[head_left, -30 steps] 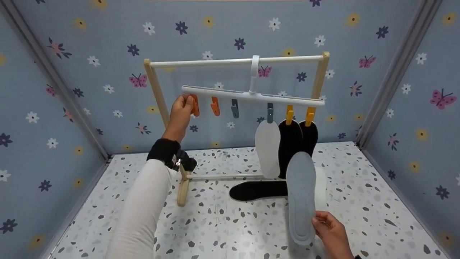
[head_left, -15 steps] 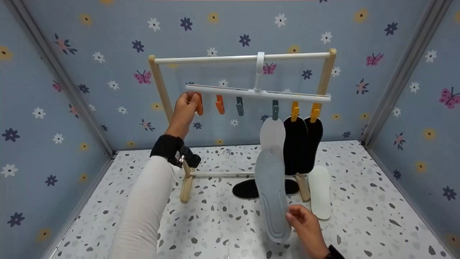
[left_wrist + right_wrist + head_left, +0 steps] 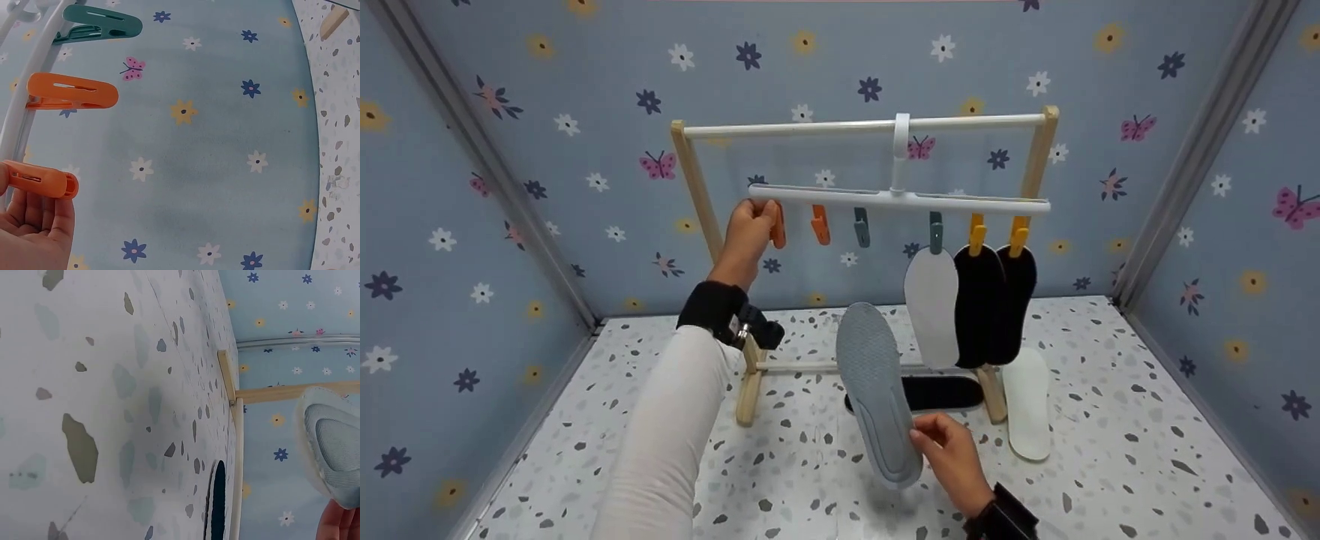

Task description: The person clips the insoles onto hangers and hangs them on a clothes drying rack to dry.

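My left hand [image 3: 746,234] pinches the leftmost orange clothespin [image 3: 42,180] at the left end of a white clip hanger [image 3: 840,198]. In the left wrist view the thumb lies on one side of that clip and the fingers on the other. My right hand [image 3: 952,459] holds a grey insole [image 3: 877,394] by the edge of its heel, toe end up, above the floor and apart from the hanger. Another orange clothespin [image 3: 820,225] and a dark green one [image 3: 862,228] hang with nothing in them. A white insole [image 3: 931,307] and two black insoles [image 3: 976,307] hang from clips on the right.
The hanger hooks over the top rail of a wood and white rack [image 3: 780,129]. A black insole [image 3: 941,393] lies on the speckled floor [image 3: 780,480], partly behind the grey one. A pale insole [image 3: 1027,405] lies by the rack's right foot [image 3: 992,394]. Flowered walls enclose the space.
My right hand has carried the grey insole leftward, past the hanging white insole, tilting its toe to the left. The left hand stays on the orange clothespin. The hanger's left end dips slightly.
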Available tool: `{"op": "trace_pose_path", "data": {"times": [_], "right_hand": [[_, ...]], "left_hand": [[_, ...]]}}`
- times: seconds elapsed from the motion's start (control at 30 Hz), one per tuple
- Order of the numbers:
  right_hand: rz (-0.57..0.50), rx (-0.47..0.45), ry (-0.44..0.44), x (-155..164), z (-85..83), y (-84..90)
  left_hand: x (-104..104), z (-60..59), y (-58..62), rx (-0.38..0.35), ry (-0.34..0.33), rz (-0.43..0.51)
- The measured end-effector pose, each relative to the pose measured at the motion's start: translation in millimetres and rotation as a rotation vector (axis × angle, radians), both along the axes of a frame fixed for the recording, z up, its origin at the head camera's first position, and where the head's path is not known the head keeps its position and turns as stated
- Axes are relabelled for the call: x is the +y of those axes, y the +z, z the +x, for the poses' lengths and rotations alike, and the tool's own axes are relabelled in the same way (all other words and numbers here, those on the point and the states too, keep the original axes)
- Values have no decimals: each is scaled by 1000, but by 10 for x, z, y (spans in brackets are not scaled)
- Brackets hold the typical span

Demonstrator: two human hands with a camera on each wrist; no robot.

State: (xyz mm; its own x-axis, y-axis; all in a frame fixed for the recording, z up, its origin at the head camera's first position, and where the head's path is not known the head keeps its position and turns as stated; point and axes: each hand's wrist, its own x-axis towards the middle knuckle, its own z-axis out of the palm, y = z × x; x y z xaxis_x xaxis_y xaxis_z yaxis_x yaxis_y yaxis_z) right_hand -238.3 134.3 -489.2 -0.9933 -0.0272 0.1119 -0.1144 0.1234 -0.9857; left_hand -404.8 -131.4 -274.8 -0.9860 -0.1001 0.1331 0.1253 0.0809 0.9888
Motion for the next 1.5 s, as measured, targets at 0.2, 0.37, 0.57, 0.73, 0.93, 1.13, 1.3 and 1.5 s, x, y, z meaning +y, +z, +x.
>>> {"op": "trace_pose_path", "data": {"times": [0.2,0.37,0.57,0.73,0.93,1.13,1.3,1.5], "right_hand": [[-19,44,15,-138,-126,32],[-38,101,28,-279,-241,64],[-64,174,52,-459,-321,143],[-56,200,40,-618,-403,223],[-57,180,5,-748,-491,279],[-67,184,5,-829,-404,451],[-63,189,-15,-874,-364,573],[-58,210,-11,-903,-382,616]], "left_hand": [[39,-5,34,-29,9,0],[47,-1,33,-28,18,10],[45,8,34,-51,23,14],[26,15,46,-45,12,21],[12,10,31,-19,7,20],[3,19,0,-3,8,33],[25,23,17,9,11,41],[40,6,31,6,32,41]]}}
